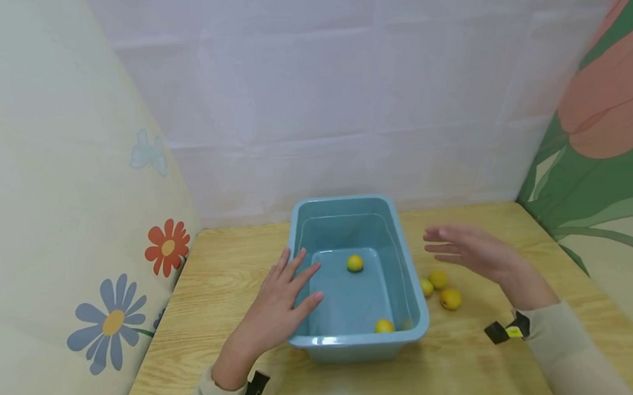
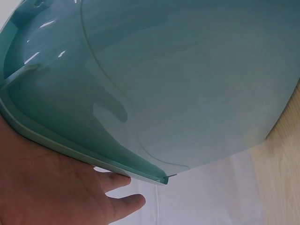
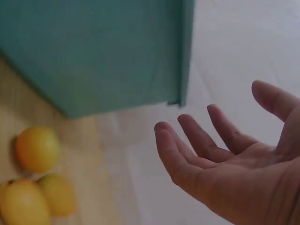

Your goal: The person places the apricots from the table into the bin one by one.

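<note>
Light wooden tabletop [image 1: 235,272], backed by a white sheet and flanked by flower-printed panels.

Rectangular blue-grey plastic tub [image 1: 413,293] stands near the middle of the tabletop, long axis running away from the person. Inside it: two small round yellow fruits, one [image 1: 355,263] towards the far half of the floor, one [image 1: 384,326] against the near wall.

Three more small yellow fruits [image 1: 440,289] lie in a tight cluster on the tabletop just beside the tub's right wall; in the right wrist view they sit low beside the tub's outer side [image 3: 42,178].

Left hand [image 1: 279,308]: grip wide open, fingers straight and spread, holding nothing. It lies at the tub's left rim, fingertips reaching over the rim into the tub. The left wrist view shows the palm [image 2: 51,187] right at the rim's underside; contact looks likely but I cannot tell for certain.

Right hand [image 1: 473,252]: grip open, fingers extended and slightly relaxed, palm turned towards the tub, holding nothing. It hovers above the tabletop to the right of the tub, over and beyond the fruit cluster, apart from both.
</note>
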`<state>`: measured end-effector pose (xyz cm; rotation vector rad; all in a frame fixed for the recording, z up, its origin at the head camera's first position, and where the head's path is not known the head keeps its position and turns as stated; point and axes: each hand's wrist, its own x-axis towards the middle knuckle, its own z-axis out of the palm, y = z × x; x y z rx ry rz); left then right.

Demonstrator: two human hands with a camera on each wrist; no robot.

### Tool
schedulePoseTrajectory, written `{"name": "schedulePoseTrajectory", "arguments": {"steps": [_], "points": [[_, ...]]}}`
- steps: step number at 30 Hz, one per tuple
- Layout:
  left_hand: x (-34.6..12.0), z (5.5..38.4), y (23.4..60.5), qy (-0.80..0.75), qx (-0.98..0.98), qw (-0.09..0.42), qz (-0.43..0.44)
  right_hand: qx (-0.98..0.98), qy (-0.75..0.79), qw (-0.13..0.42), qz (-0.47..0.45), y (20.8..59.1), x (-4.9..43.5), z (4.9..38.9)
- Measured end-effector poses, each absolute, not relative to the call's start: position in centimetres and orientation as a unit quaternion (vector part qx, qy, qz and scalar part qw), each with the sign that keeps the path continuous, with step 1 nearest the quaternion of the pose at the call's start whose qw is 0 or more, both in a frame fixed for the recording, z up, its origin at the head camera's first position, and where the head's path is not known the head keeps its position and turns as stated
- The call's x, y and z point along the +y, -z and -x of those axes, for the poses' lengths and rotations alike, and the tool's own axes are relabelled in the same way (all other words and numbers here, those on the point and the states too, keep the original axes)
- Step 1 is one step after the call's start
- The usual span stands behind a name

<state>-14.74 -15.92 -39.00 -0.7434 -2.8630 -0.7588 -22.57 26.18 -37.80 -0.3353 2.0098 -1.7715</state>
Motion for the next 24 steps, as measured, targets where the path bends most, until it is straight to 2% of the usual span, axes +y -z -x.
{"name": "schedulePoseTrajectory", "arguments": {"steps": [12, 17, 24], "points": [[-15.8, 14.7, 39.0, 0.245, -0.937, 0.052, 0.244, 0.804, 0.55, 0.208, 0.086, 44.9, 29.4, 23.2], [-15.8, 14.7, 39.1, 0.247, -0.935, 0.058, 0.246, 0.84, 0.492, 0.197, 0.115, 46.2, 30.2, 23.2], [-15.9, 14.8, 39.2, 0.247, -0.936, 0.058, 0.246, 0.859, 0.454, 0.207, 0.114, 46.8, 30.3, 23.2]]}}
